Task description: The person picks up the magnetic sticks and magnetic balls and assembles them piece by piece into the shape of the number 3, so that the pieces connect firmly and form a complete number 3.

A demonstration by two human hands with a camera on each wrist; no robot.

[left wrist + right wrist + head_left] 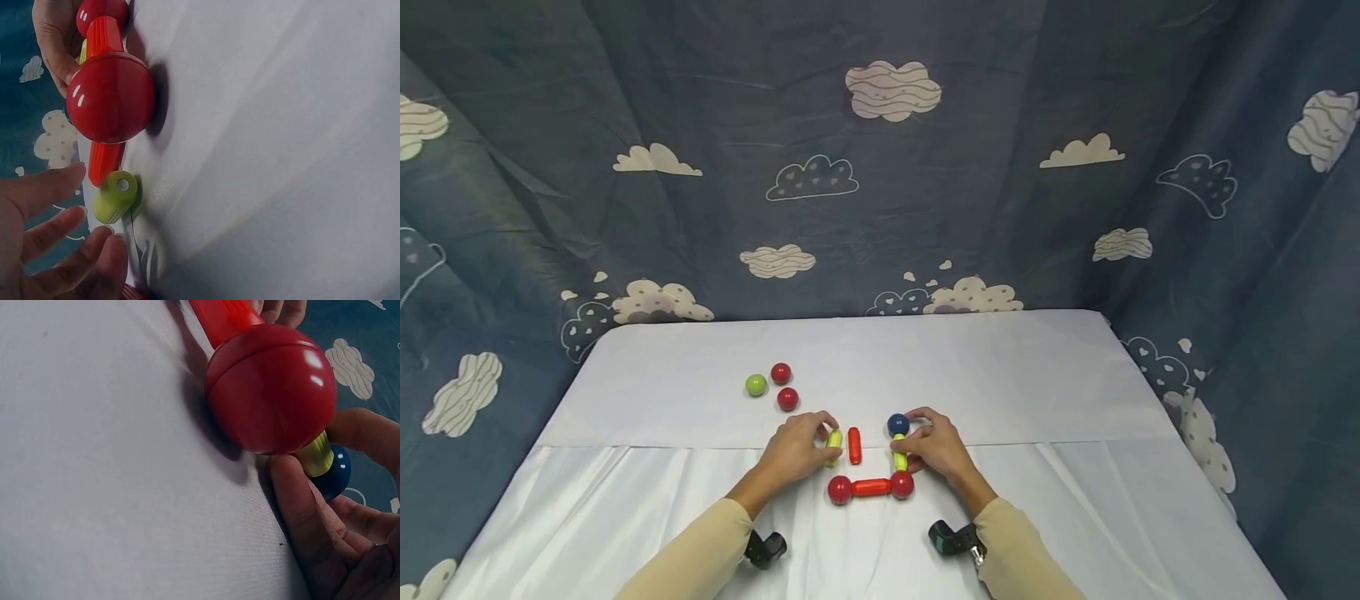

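Observation:
A yellow-green magnetic rod (833, 447) lies on the cloth. My left hand (797, 447) is beside it with fingers spread; in the left wrist view a gap shows between the fingertips (76, 215) and the rod's end (115, 199). My right hand (936, 447) pinches another yellow-green rod (316, 456) between thumb and finger. That rod joins a blue ball (898, 425) at its far end to a red ball (902, 485) at its near end. From there a red rod (871, 487) runs left to a second red ball (839, 490).
A loose red rod (854, 446) lies between the hands. Farther back on the left, a green ball (756, 385) and two red balls, one behind (781, 373) and one nearer (787, 398), sit on the white cloth (1037, 375). A dark cloud-patterned curtain (925, 208) hangs behind.

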